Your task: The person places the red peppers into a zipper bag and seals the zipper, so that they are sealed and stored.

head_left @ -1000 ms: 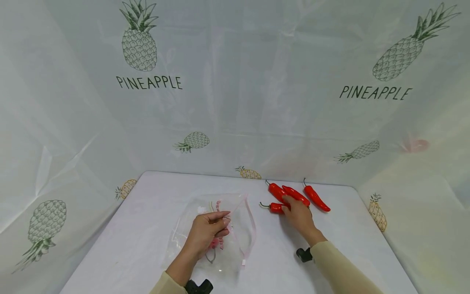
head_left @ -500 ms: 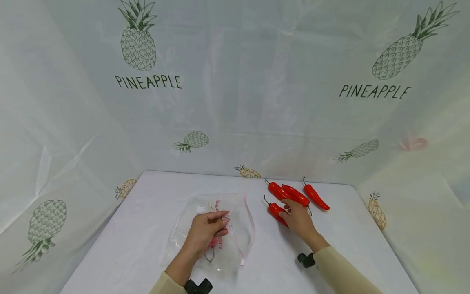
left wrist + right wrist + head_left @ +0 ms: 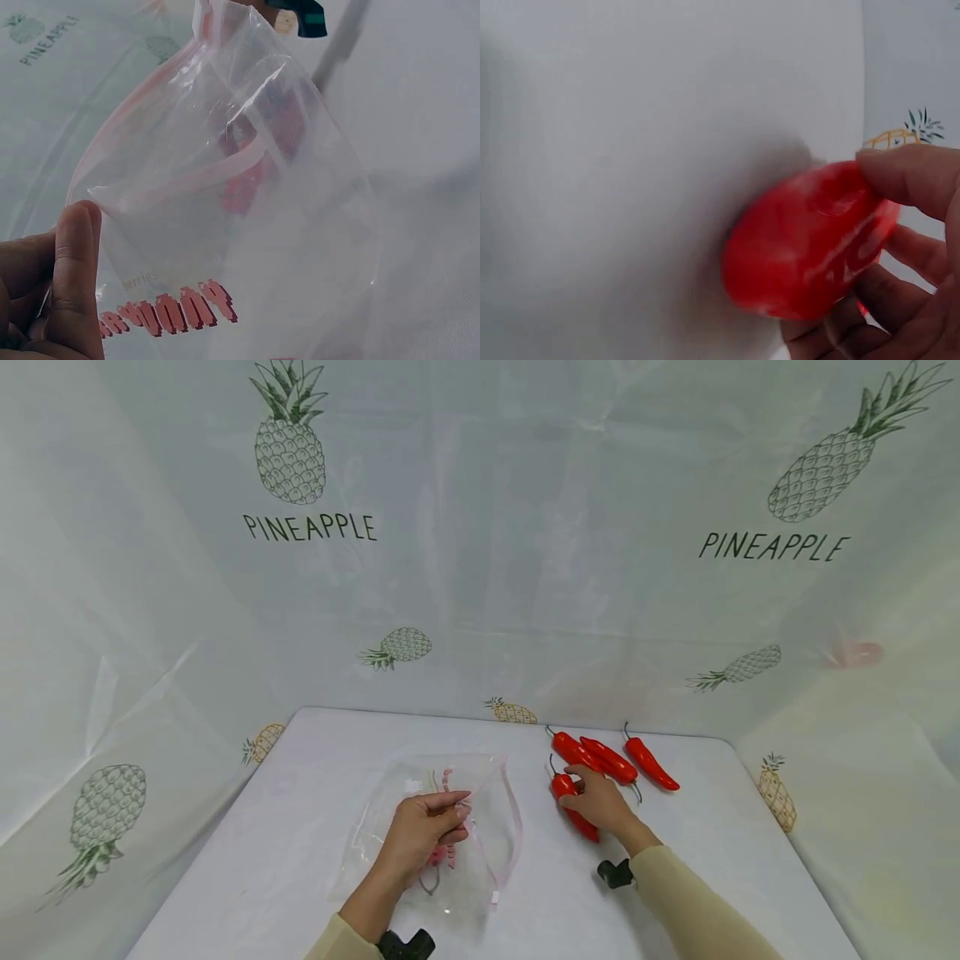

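Plastic bag [image 3: 487, 856] is pinched at its pink edge by the left hand [image 3: 426, 828]. Right hand [image 3: 602, 803], well apart, has got a red pepper [image 3: 582, 825] clamped just right of the bag; three more peppers [image 3: 611, 762] sit off its far-right corner.

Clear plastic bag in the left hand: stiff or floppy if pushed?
The clear, pink-edged plastic bag likely flops: creases cross its film. It's probably light, being thin enough to see through. Away from the pinching left hand, it may fold.
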`<state>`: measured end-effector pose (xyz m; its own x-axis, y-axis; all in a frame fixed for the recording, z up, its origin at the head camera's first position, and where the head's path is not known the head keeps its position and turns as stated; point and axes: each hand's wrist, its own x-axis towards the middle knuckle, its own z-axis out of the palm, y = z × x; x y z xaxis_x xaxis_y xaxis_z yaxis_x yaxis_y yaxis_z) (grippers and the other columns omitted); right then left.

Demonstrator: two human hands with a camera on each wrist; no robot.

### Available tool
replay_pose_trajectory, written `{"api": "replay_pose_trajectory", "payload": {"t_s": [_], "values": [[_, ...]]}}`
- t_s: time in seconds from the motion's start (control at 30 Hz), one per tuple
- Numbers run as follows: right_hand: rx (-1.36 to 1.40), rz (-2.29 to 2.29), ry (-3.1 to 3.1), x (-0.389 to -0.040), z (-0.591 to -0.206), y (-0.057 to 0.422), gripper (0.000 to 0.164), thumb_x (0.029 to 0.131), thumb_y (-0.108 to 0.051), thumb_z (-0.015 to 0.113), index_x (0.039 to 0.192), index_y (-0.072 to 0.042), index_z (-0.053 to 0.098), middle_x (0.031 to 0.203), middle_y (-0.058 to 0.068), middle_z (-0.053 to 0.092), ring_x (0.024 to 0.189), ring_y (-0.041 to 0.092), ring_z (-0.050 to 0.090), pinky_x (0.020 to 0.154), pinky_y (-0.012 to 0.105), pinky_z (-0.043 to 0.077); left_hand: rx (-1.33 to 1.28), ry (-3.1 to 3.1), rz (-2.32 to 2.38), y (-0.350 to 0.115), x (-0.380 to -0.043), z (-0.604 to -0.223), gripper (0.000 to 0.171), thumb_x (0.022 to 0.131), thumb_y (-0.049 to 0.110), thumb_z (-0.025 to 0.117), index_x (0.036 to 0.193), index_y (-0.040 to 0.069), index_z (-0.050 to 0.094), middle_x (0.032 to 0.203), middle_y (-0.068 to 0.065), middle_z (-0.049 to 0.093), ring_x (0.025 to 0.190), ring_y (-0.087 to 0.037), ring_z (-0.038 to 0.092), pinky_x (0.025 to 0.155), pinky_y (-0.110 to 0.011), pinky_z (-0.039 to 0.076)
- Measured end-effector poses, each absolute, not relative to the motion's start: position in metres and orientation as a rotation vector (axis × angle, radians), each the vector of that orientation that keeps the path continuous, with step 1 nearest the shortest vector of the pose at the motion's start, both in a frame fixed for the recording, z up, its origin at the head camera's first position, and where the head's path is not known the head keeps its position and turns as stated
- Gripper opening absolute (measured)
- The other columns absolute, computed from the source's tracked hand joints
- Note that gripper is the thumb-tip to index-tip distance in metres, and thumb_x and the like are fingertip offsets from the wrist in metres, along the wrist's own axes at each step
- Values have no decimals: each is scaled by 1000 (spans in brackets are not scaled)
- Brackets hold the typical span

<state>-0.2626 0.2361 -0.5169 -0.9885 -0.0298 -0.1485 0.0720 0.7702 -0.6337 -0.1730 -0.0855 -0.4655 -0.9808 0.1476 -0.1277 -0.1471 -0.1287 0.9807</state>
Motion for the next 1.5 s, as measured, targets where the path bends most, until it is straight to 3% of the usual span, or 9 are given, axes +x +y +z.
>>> {"api": "replay_pose_trajectory", "payload": {"t_s": [0.27,0.5,0.8,1.5], "values": [[130,-1225,2831,-259,-513,229,74,93,-24,82,157,-15,45,136,22,61,125,42,58,80,46,67,-9,1927,2229,-86,-174,-468,40,98,3,74,134,-11,66,114,-21,72,75,-9,72,75,-23,65],[133,-1342,2845,-254,-510,227,76,95,-23,80,159,-14,40,141,22,60,127,42,57,83,45,67,-9,1921,2238,-86,-174,-469,41,97,2,74,135,-12,64,109,-15,72,75,-8,72,76,-24,65],[105,-1409,2896,-245,-502,224,69,97,-21,77,156,-12,42,135,23,64,117,39,63,79,41,67,21,1933,2233,-86,-175,-466,38,99,1,72,134,-10,66,110,-16,71,80,-9,73,78,-24,65],[75,-1500,2863,-223,-486,214,70,95,-21,79,155,-11,44,132,21,64,117,39,63,75,39,68,9,1945,2222,-85,-179,-467,39,98,3,73,135,-8,67,111,-17,72,81,-9,74,79,-25,65]]}}
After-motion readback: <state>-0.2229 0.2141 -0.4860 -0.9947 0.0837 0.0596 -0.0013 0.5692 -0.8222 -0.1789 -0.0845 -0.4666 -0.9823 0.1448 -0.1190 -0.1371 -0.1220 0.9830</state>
